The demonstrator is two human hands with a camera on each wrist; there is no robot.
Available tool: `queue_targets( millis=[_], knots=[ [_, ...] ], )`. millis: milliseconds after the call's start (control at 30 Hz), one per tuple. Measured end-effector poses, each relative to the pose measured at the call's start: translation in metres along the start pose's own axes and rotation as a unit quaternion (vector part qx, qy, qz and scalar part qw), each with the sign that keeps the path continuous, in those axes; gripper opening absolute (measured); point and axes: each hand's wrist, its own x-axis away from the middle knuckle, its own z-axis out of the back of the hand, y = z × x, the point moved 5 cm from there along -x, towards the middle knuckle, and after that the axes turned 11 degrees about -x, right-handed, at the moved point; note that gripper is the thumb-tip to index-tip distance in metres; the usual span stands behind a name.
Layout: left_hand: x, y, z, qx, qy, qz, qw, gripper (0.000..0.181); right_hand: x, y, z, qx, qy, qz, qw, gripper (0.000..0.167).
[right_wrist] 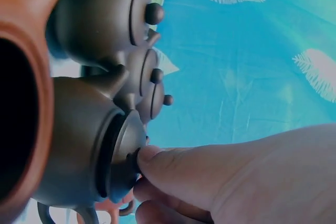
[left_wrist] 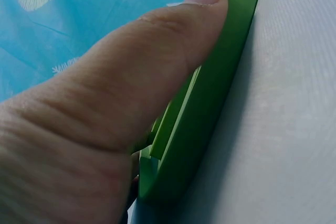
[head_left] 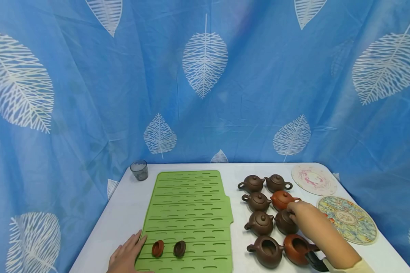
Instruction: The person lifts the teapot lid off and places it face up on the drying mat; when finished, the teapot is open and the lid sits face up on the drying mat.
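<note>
Smooth, matt teapot lid (right_wrist: 127, 142), apparently clay.

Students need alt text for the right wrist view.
A person's right hand pinches a domed brown lid by its knob, a gap between it and a round brown teapot. Nearby are an open orange teapot and more lidded brown teapots; behind, blue leaf-patterned cloth.

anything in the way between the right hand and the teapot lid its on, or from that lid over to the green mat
Nothing visible separates the right hand from the dark brown lid it pinches. Toward the green mat, one lidded brown teapot stands between.
</note>
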Motion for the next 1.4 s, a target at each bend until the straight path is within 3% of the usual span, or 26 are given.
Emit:
queue_targets(
  millis=[33,167,400,567,767,900,1133,1333,1400],
  knots=[
    [0.000,0.000,0.000,0.002,-0.001,0.000,1.0000,0.112,0.008,-0.018,0.014,-0.008,-0.006,-0.003,0.9999,0.012],
    [0.000,0.001,-0.001,0.000,-0.001,0.001,1.0000,0.114,0.016,-0.038,0.034,-0.044,-0.010,-0.015,0.9989,0.010],
    [0.000,-0.001,-0.002,-0.010,0.007,-0.001,0.9999,0.114,0.014,-0.033,0.031,-0.120,0.038,-0.008,0.9920,0.011],
    [0.001,-0.001,-0.002,-0.008,0.004,0.000,1.0000,0.113,0.011,-0.043,0.027,-0.161,0.074,-0.010,0.9842,0.013],
    [0.000,0.000,-0.001,-0.006,0.001,0.002,1.0000,0.113,0.008,-0.056,0.021,-0.240,0.102,-0.023,0.9651,0.017],
    [0.000,0.001,0.000,-0.009,0.002,0.001,1.0000,0.113,0.003,-0.065,0.013,-0.327,0.109,-0.037,0.9378,0.018],
    [0.000,0.001,-0.002,-0.005,-0.002,0.006,1.0000,0.114,-0.006,-0.084,-0.002,-0.499,0.118,-0.066,0.8561,0.016],
    [0.002,0.001,-0.002,0.004,-0.001,0.005,1.0000,0.113,-0.010,-0.102,-0.017,-0.580,0.133,-0.065,0.8010,0.017],
    [0.002,0.001,-0.001,0.006,0.001,0.005,1.0000,0.114,-0.011,-0.109,-0.021,-0.598,0.138,-0.061,0.7872,0.017]
  ],
)
